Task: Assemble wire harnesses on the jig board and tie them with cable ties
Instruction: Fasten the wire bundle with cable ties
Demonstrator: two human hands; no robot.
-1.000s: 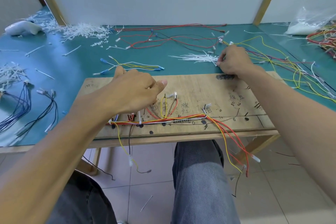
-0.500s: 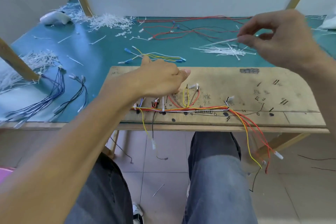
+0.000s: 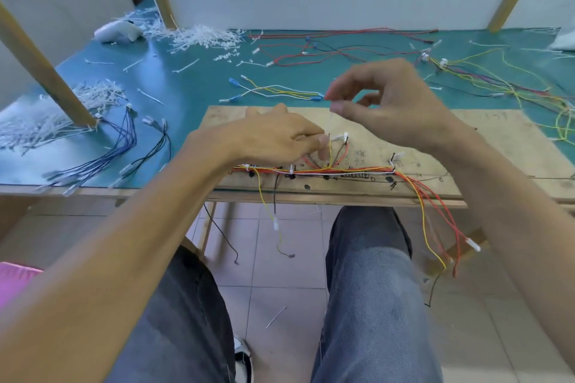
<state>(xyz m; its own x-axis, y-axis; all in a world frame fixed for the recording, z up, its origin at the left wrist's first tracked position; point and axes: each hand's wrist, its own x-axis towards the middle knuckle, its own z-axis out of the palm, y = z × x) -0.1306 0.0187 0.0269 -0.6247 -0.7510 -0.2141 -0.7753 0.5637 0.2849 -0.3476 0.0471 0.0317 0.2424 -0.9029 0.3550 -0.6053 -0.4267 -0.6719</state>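
Note:
A wooden jig board [image 3: 485, 146] lies at the near edge of the green table. A bundle of red, yellow, orange and white wires [image 3: 348, 170] runs along its front, with ends hanging over the edge. My left hand [image 3: 273, 140] rests on the board with its fingers pressed on the wires near the middle pegs. My right hand [image 3: 389, 102] hovers just above and to the right, pinching a thin white cable tie [image 3: 331, 121] that points down toward my left fingertips.
Loose white cable ties [image 3: 202, 39] are heaped at the back left and more [image 3: 37, 124] at the far left. Blue and black wire sets [image 3: 124, 146] lie left of the board. Red wires [image 3: 336, 50] and yellow-green wires [image 3: 513, 84] spread behind and right. A wooden post [image 3: 43, 71] stands at left.
My right hand picked a cable tie from the pile behind the board, lifted it, and has now brought it down and left to my left hand. My left hand stayed on the wires.

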